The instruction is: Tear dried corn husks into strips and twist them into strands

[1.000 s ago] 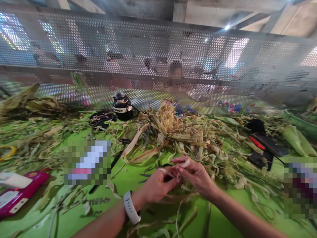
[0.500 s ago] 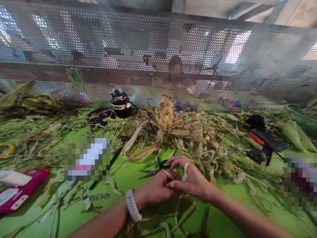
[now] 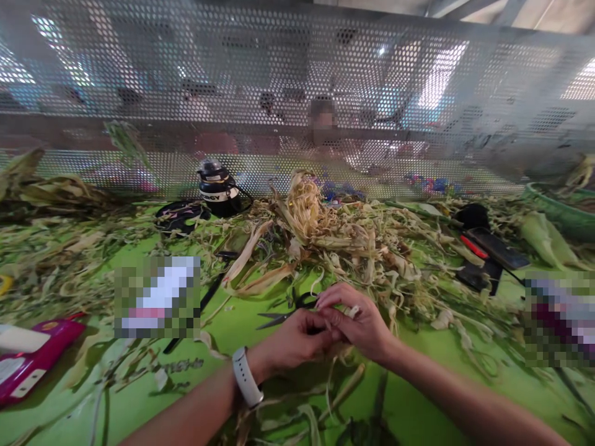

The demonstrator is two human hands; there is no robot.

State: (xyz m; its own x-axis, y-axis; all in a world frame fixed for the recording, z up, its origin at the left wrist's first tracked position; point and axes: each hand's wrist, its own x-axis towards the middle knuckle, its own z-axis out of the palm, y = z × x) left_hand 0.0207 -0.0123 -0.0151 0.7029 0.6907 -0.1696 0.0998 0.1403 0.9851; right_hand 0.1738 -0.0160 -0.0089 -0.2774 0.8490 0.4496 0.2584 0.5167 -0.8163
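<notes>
My left hand (image 3: 297, 342), with a white band (image 3: 247, 376) at its wrist, is closed in a pinch on a thin strip of corn husk. Pressed against it, my right hand (image 3: 360, 322) grips the same pale husk strip (image 3: 354, 311), part of which shows between its fingers. Most of the strip is hidden by the fingers. Just behind my hands, a pair of scissors (image 3: 274, 319) lies on the green table (image 3: 223, 347), blades pointing left. A large bunch of dry corn husk (image 3: 304, 207) stands beyond them among loose strips.
A black jug (image 3: 218, 192) stands by the perforated metal screen (image 3: 260, 74). A magenta device (image 3: 41, 359) lies left. On the right are a dark phone-like object (image 3: 496, 246) and a green basin (image 3: 553, 214). Husk scraps cover much of the table.
My right fingers have curled in and closed tighter against my left hand. Less of the husk strip stands out. The view has shifted slightly, so the table things appear farther left.
</notes>
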